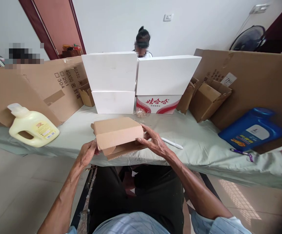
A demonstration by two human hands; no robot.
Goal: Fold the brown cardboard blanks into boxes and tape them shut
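Observation:
A small brown cardboard box (119, 135) is in front of me at the table's near edge, its front flap partly raised with a gap beneath. My left hand (88, 152) grips its left side, thumb up and the other fingers hidden behind the cardboard. At the right end, my right hand (154, 139) holds the box's corner between thumb and fingers. Just right of that hand lies a white pen-like tool (172, 143) on the pale green cloth (192, 136).
White boxes (111, 71) are stacked at the back, one with red print. A yellow detergent jug (33, 126) lies left; a blue bottle (251, 128) and purple pen (242, 153) lie right. Large cardboard panels (260, 84) flank the table. A person (143, 40) sits behind the stack.

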